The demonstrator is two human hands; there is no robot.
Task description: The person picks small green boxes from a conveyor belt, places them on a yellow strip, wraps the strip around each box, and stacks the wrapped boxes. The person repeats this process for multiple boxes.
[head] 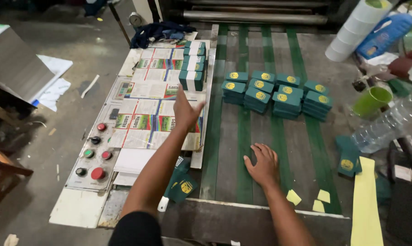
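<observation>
Near the worktop's front edge my right hand [262, 165] lies flat, grip released, on the belt; left hand [186, 110], grip released, reaches toward banded card stacks [193, 68] at the left side; loose green card piles [275, 94] mid-worktop.

Your left hand [186, 109] stretches out flat toward the banded stack of green-and-white cartons [191, 79], which stands upright on the printed sheets, just beyond your fingertips. Your right hand [262, 165] lies palm-down, fingers spread, on the belt, short of the loose piles of dark green flattened cartons [275, 94] with yellow emblems.
</observation>
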